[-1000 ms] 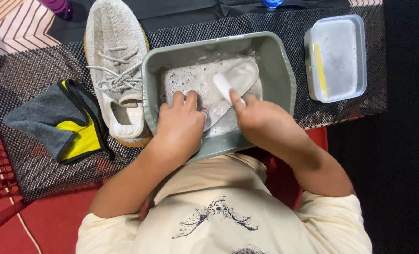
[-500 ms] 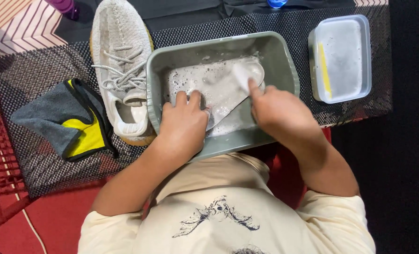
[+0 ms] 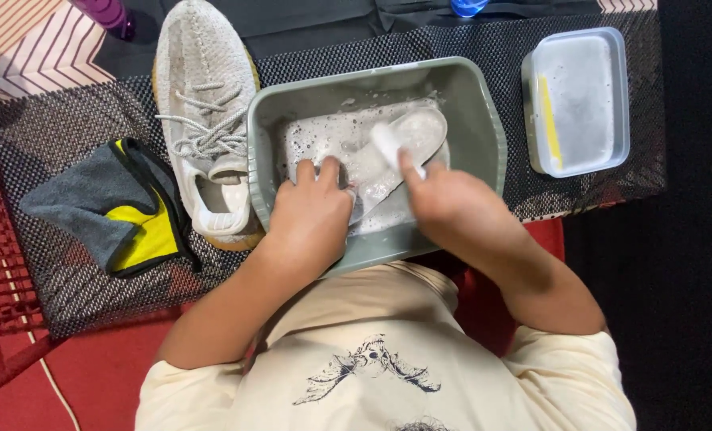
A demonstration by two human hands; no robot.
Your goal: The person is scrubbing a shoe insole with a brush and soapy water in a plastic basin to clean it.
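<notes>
Person wears cream short-sleeved T-shirt (image 3: pixel 388 359), loose fit, fabric lightly creased. Dark line-drawn graphic on chest: winged shape, thin black strokes; 2nd dark print partly visible at bottom edge, cut off. 2 short sleeves end above elbow. Forearms bare, no watch, no rings visible on left hand (image 3: pixel 312 219) or right hand (image 3: pixel 452 203). No gloves.
</notes>
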